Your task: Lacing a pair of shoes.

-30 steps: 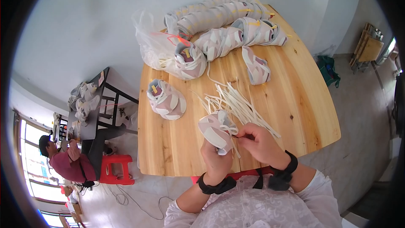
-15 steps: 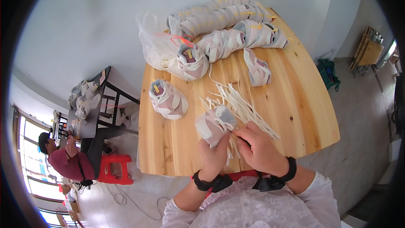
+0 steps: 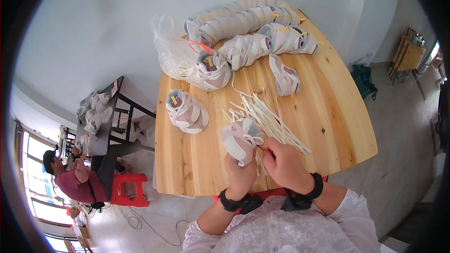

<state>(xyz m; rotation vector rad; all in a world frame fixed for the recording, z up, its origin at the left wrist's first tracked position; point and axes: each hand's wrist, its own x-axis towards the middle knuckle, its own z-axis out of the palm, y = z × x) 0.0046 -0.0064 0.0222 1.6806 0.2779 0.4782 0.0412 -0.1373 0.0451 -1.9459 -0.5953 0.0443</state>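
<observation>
A pink and white shoe upper (image 3: 236, 141) is gripped in my left hand (image 3: 241, 172), lifted over the near part of the wooden table. My right hand (image 3: 285, 160) pinches at the upper's right side, where a white shoelace (image 3: 256, 139) runs through it; the lace end between the fingertips is mostly hidden. Beyond both hands lies a loose bundle of cream-white laces (image 3: 269, 119). One laced upper (image 3: 186, 111) stands to the left, another (image 3: 213, 69) farther back. A flat, folded upper (image 3: 285, 76) rests at the back right.
Nested rows of uppers (image 3: 248, 21) line the table's far edge, beside a clear plastic bag (image 3: 171, 49). Wooden tabletop (image 3: 333, 112) extends to the right. At left, a person (image 3: 79, 182) sits on a red stool (image 3: 130, 189) by a dark table (image 3: 101, 143) holding more uppers.
The upper in my left hand has shifted slightly right and turned, showing its side more. My right hand has moved a little right and down, still pinching near the lace.
</observation>
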